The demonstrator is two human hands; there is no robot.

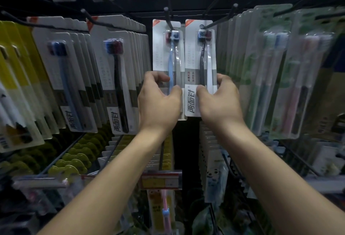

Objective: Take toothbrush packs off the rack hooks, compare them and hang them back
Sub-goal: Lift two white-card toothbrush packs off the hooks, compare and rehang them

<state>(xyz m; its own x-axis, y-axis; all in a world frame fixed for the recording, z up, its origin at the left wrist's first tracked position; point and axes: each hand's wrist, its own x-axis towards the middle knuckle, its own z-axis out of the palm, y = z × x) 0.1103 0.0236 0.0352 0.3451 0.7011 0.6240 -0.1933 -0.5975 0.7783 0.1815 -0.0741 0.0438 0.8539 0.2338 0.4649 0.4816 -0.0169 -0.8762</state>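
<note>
While both packs sit side by side at the middle of the rack, edges touching, each hand grips one near its lower half. Left hand (pixel 158 96) curls thumb and fingers round the left toothbrush pack (pixel 164 51) — white-grey card, clear blister, a light-blue brush beside a dark one. Right hand (pixel 220 96) pinches the right toothbrush pack (pixel 197 48), same card, dark and white brushes, bold black lettering at its foot. Black rack hooks (pixel 169 18) reach towards the pack tops at 12 o'clock; whether the packs hang on them is unclear. Matching hanging packs (pixel 119 78) crowd 9 o'clock, green-carded packs (pixel 270 78) 3 o'clock — a red-and-yellow price tag (pixel 161 180) sits at 6.
</note>
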